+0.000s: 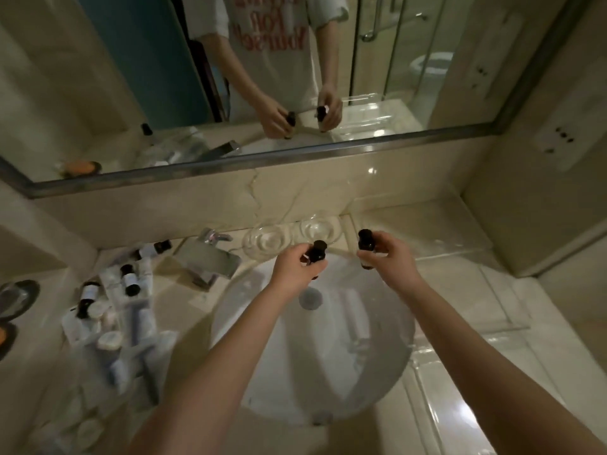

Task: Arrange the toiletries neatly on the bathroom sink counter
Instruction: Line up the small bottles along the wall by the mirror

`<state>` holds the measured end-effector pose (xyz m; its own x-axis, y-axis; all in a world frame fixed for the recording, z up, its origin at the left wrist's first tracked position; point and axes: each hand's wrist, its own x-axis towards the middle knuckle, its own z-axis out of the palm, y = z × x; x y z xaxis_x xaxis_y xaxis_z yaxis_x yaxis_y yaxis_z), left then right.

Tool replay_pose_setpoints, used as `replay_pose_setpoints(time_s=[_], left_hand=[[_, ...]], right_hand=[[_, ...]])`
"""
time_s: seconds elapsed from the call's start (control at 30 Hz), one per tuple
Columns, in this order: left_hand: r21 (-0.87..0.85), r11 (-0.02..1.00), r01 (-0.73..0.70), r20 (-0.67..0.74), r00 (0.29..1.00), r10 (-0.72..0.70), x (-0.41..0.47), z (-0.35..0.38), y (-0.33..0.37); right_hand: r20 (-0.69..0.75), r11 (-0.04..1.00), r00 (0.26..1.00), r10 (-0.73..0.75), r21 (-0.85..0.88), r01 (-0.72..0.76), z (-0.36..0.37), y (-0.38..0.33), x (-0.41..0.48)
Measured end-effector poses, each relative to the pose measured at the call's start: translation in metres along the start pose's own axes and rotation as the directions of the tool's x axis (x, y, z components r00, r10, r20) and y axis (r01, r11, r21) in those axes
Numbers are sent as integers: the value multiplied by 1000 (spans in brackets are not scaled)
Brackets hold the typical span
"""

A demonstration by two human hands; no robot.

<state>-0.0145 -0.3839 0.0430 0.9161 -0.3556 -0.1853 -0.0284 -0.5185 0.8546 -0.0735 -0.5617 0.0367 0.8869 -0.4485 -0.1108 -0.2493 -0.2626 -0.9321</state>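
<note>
1. Head view: loose toiletries lie jumbled on the surface, left of the faucet.
2. Left hand: fingers curled round a dark-capped bottle, held above the basin at its rear rim.
3. Right hand: fingers grip a second dark-capped bottle, near two clear glasses.
4. Advised: set both bottles upright, side by side, clear of the glasses.

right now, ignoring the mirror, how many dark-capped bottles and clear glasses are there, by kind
dark-capped bottles held, one in the left hand and one in the right hand: 2
dark-capped bottles lying on the counter left of the faucet: 3
clear glasses behind the sink: 2
total: 7
Blurred pale items in the pile are not counted.
</note>
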Motion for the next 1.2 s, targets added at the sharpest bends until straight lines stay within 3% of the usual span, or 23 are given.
replay_pose_setpoints(time_s=[0.43,0.83,0.93,1.07,1.2], left_hand=[[99,995,31,94,995,-40,117,100,59],[125,992,-6,155,988,-14,133,123,63],[144,990,-1,186,982,-26,132,117,63],[310,944,-111,141,988,70,131,106,74],[452,872,-187,181,977,115,134,106,84]], right_hand=[[-73,982,993,95,-154,-106,-79,46,105],[-48,990,998,38,-132,-44,-93,62,110],[-50,979,998,-36,-202,25,-100,57,109],[0,844,977,-214,-503,185,-107,46,110],[58,689,967,-249,-691,219,-102,39,111]])
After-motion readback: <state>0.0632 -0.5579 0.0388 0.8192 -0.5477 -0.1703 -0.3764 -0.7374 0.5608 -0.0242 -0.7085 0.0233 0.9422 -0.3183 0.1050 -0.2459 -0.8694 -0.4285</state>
